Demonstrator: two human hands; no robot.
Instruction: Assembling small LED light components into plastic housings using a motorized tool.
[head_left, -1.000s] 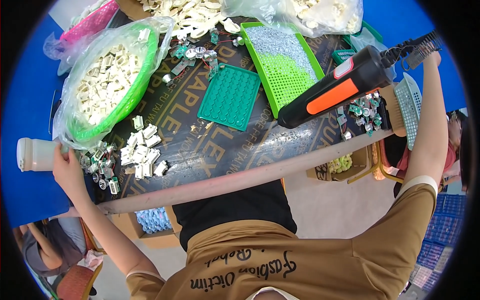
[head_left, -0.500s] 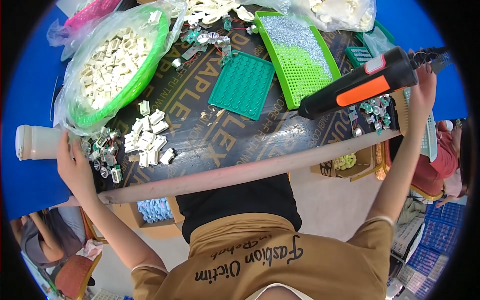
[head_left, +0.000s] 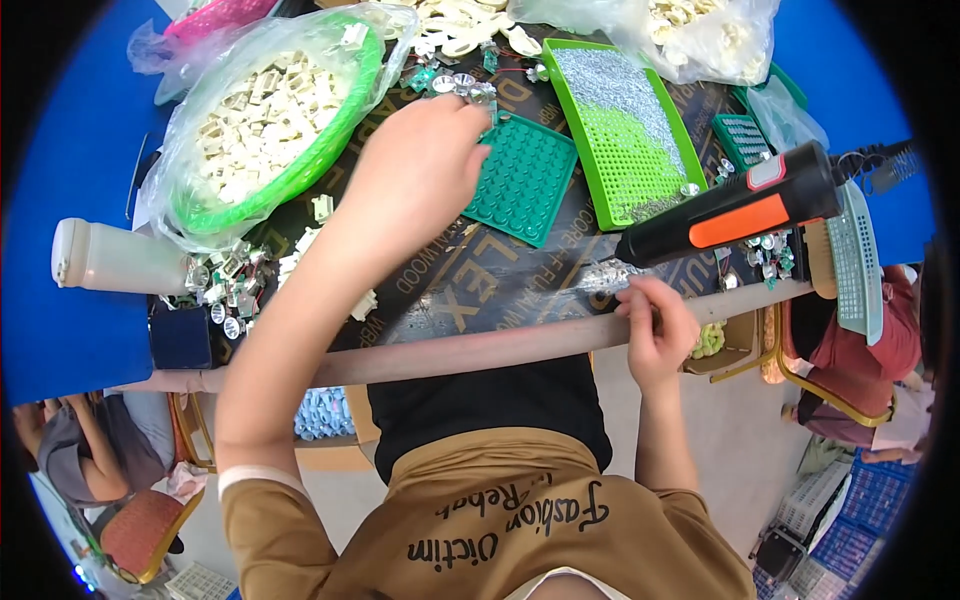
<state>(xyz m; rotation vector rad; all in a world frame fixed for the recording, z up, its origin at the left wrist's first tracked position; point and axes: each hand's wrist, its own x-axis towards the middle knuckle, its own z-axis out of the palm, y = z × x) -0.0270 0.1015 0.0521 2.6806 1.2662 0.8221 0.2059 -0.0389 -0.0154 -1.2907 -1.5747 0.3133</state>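
Note:
My left hand [head_left: 418,155] is over the far middle of the table, its fingertips at a cluster of small circuit boards with shiny reflector cups [head_left: 462,86]. Its fingers are blurred and partly hidden, so its grip does not show. Beside it lies a green tray with round dimples [head_left: 525,185]. My right hand [head_left: 660,325] is at the near table edge, fingers curled and thumb against the forefinger; what they hold, if anything, does not show. Above it, apart from the hand, is a black and orange power screwdriver [head_left: 740,215]. A blurred silvery patch [head_left: 608,275] lies below its tip.
A bright green basket [head_left: 345,135] of white plastic parts stands at left, a white bottle [head_left: 115,255] nearer. Small reflector boards [head_left: 225,290] lie by the bottle. A lime tray of screws [head_left: 625,130] stands behind the screwdriver. A padded rail [head_left: 480,350] edges the table.
My left hand has moved from the left pile beside the bottle to the far middle cluster. My right hand has come from the screwdriver's cable end to the near edge below its tip.

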